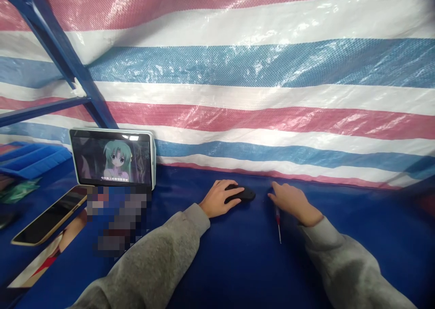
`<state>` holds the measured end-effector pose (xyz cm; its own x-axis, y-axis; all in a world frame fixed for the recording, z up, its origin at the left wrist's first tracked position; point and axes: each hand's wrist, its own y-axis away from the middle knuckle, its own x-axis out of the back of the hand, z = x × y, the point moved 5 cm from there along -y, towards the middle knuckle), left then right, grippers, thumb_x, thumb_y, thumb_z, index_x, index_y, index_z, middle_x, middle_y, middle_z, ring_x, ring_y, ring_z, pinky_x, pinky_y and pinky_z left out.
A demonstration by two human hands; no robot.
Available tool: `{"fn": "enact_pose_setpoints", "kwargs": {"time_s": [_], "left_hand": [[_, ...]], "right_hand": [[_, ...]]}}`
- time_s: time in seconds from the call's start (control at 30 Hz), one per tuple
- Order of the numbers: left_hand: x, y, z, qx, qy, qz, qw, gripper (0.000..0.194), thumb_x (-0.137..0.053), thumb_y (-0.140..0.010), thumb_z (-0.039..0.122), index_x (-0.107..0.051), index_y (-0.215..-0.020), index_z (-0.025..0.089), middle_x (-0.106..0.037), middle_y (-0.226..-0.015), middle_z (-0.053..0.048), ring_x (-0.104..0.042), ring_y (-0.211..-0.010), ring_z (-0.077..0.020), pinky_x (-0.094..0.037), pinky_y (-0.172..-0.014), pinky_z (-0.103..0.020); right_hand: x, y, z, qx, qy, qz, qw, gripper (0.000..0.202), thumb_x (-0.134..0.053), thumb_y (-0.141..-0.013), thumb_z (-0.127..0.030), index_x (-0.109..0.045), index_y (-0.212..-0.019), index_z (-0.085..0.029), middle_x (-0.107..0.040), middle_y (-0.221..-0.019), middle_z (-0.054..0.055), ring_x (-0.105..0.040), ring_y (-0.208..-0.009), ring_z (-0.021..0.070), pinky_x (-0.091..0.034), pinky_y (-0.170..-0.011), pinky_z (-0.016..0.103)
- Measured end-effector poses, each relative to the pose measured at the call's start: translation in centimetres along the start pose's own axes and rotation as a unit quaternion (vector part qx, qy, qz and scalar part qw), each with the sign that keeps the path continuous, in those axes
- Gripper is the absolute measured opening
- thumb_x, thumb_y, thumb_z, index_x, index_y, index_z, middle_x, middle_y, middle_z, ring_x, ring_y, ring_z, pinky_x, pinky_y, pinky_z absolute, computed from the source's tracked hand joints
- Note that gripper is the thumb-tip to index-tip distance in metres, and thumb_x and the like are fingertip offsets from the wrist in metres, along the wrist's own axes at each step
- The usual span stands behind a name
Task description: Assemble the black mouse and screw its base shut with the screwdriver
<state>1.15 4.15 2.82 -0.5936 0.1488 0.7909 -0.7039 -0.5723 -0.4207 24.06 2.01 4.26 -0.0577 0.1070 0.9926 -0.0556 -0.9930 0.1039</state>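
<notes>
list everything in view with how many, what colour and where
striped sheeting: one expanse, red, white and blue, behind
frame bars: several, blue, upper left
tie: one, white, on the frame
tablet: one, pale case, propped up left
phone: one, dark screen, gold edge, before the tablet
printed sheet: one, multicoloured, beside the phone
pixelated patch: one, mixed colours, below the tablet
tray: at least one, blue, far left
packet: at least one, green, near the tray
mouse: one, black, under the left hand
screwdriver-like tool: one, red collar, metal shaft, at the right hand
table: one, blue, below
hands: two, bare, left, right
sleeves: two, grey
</notes>
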Motion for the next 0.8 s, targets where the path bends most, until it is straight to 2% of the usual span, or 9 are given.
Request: {"fn": "enact_pose_setpoints", "kwargs": {"time_s": [0.13, 0.23, 0.27, 0.37, 0.43, 0.67, 0.8], "left_hand": [[0.1, 0.0, 0.1, -0.009, -0.001, 0.006, 1.0, 0.036, -0.053, -0.096, 0.038, -0.057, -0.13, 0.028, -0.055, -0.131, -0.006, -0.051, -0.122, -0.0227, -0.035, -0.105, -0.039], [0.1, 0.0, 0.1, -0.014, 0.0, 0.01, 1.0, 0.035, -0.053, -0.096, 0.038, -0.057, -0.13, 0.028, -0.056, -0.13, -0.006, -0.051, -0.122, -0.0231, -0.036, -0.104, -0.04], [0.0, 0.1, 0.0, -0.016, 0.001, 0.012, 1.0, 0.035, -0.052, -0.096, 0.038, -0.057, -0.13, 0.029, -0.056, -0.13, -0.007, -0.051, -0.121, -0.0233, -0.036, -0.104, -0.04], [0.0, 0.1, 0.0, -0.021, 0.0, 0.016, 1.0, 0.035, -0.052, -0.096, 0.038, -0.058, -0.13, 0.029, -0.056, -0.13, -0.007, -0.052, -0.121, -0.0236, -0.037, -0.104, -0.041], [0.0, 0.1, -0.1, -0.022, -0.001, 0.018, 1.0, 0.035, -0.053, -0.096, 0.038, -0.058, -0.129, 0.029, -0.056, -0.13, -0.007, -0.052, -0.121, -0.024, -0.037, -0.104, -0.041], [0.0, 0.1, 0.1, -0.026, -0.008, 0.019, 0.999, 0.035, -0.055, -0.095, 0.036, -0.058, -0.129, 0.028, -0.056, -0.129, -0.007, -0.052, -0.12, -0.0236, -0.037, -0.103, -0.04], [0.1, 0.0, 0.3, -0.03, -0.011, 0.025, 0.999, 0.035, -0.055, -0.095, 0.036, -0.059, -0.128, 0.027, -0.057, -0.129, -0.007, -0.053, -0.12, -0.0235, -0.038, -0.103, -0.04]], "right_hand": [[0.8, -0.7, 0.0, 0.025, -0.03, 0.024, 0.999, 0.019, -0.049, -0.086, -0.021, -0.068, -0.085, -0.017, -0.072, -0.085, 0.013, -0.068, -0.083, 0.0263, -0.042, -0.068, 0.031], [2.7, -0.8, 0.4, 0.035, -0.062, 0.064, 0.995, 0.035, -0.04, -0.094, -0.029, -0.068, -0.075, -0.018, -0.071, -0.077, 0.009, -0.066, -0.075, 0.0214, -0.04, -0.066, 0.029], [3.5, -0.6, 0.7, 0.031, -0.078, 0.092, 0.992, 0.038, -0.037, -0.095, -0.032, -0.068, -0.076, -0.018, -0.071, -0.074, 0.009, -0.065, -0.071, 0.0206, -0.039, -0.064, 0.029], [5.7, 0.2, 1.5, 0.005, -0.126, 0.236, 0.963, 0.038, -0.04, -0.093, -0.036, -0.068, -0.075, -0.019, -0.07, -0.067, 0.008, -0.063, -0.062, 0.0212, -0.036, -0.061, 0.03], [6.2, 0.7, 1.5, 0.004, -0.13, 0.294, 0.947, 0.037, -0.041, -0.093, -0.035, -0.069, -0.076, -0.018, -0.071, -0.069, 0.009, -0.063, -0.063, 0.0223, -0.035, -0.06, 0.031], [6.2, 1.0, 1.3, 0.002, -0.186, 0.327, 0.927, 0.032, -0.044, -0.091, -0.035, -0.07, -0.083, -0.017, -0.071, -0.066, 0.007, -0.063, -0.059, 0.0217, -0.041, -0.062, 0.031], [7.3, 1.8, 0.8, 0.006, -0.222, 0.344, 0.912, 0.032, -0.047, -0.091, -0.039, -0.069, -0.085, -0.018, -0.07, -0.065, 0.006, -0.065, -0.06, 0.0217, -0.044, -0.063, 0.031]]}}
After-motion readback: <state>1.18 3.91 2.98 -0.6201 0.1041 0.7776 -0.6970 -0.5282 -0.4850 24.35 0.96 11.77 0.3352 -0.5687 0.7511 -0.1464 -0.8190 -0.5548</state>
